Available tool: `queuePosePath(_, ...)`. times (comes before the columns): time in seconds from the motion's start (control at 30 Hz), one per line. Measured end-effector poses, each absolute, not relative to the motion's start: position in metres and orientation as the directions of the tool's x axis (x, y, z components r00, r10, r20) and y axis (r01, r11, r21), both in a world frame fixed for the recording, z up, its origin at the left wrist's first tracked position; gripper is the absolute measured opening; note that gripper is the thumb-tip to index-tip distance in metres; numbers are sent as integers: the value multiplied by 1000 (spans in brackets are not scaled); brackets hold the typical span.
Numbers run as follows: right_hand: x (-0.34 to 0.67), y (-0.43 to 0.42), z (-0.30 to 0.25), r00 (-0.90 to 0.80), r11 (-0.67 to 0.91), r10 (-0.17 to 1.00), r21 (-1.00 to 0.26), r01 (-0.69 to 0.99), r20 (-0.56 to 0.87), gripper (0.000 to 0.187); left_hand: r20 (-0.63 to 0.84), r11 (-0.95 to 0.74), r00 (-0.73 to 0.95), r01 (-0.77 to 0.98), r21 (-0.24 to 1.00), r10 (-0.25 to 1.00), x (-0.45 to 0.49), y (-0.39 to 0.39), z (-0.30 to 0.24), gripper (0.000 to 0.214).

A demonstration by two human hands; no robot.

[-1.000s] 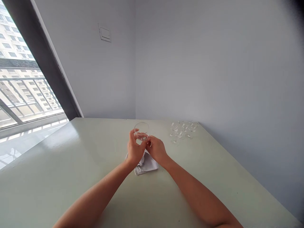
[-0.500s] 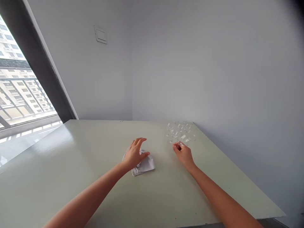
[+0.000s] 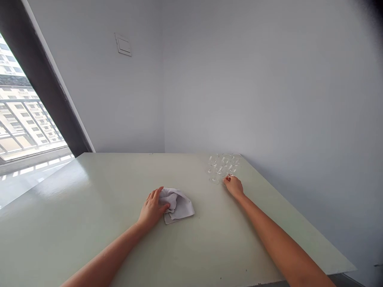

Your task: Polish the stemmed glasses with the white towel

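My left hand (image 3: 152, 209) is at the left side of a crumpled light grey cloth (image 3: 182, 206) lying on the table. Its thumb and fingers curve around a bunched fold of it. Farther off to the right, my right hand (image 3: 235, 186) has its fingers pinched together at the near edge of a group of small clear glasses (image 3: 220, 169). A glass (image 3: 229, 174) is at its fingertips, partly hidden by them. Just left of that hand stands another clear glass (image 3: 214, 179), its outline faint against the tabletop.
The glossy pale green table (image 3: 89, 215) runs up to a grey wall (image 3: 254, 79) at the back and right. A wall switch (image 3: 123, 44) is at upper left. Beyond a dark frame (image 3: 44, 79), a window shows railings and buildings.
My left hand has come down and left from above the cloth onto its left side, and the cloth looks more bunched. My right hand has shifted slightly right, closer among the glasses.
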State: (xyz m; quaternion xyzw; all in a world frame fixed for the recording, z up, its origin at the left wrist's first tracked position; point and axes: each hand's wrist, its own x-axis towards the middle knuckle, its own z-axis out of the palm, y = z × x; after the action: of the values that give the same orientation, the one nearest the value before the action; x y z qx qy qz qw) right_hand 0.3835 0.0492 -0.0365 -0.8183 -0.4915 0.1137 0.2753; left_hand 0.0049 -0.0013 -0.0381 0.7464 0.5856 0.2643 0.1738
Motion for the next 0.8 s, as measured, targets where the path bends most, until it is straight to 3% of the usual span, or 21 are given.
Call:
queuePosePath(0.43,388,57,-38,493,-386,868,-546,744,58,15,196,-258,174,763,593,965,4,-2,-38,53)
queuePosePath(0.63,387,32,-35,541,-345,823,-603,719,175,29,209,-186,77,799,572,975,0,-1,-36,45)
queuePosePath(0.73,375,16,-32,565,-311,789,-637,706,242,25,199,-146,45,834,532,979,-2,1,-35,44)
queuePosePath(0.8,355,7,-29,491,-208,826,-660,722,278,21,204,-147,46,846,513,978,-2,2,-36,43)
